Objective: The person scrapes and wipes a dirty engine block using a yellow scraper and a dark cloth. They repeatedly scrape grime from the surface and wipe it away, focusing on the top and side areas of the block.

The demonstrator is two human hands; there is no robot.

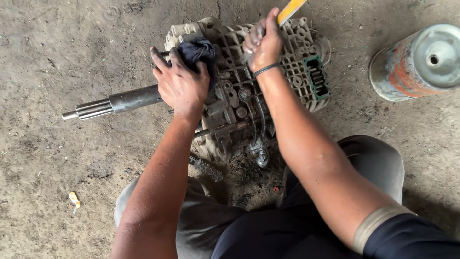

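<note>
A grimy metal gearbox housing (297,72) lies on the dirt floor, with a long steel shaft (115,102) sticking out to the left. My left hand (179,84) presses a dark blue rag (199,50) onto the housing's upper left part. My right hand (263,43) grips a yellow-handled tool (290,10) whose metal end points down into the ribbed top of the housing. A dark band circles my right wrist.
A grey metal cylinder with orange paint (421,62) lies at the right. A wire brush (207,168) rests on the ground below the housing, near my knees. A small yellow scrap (74,198) lies at the lower left.
</note>
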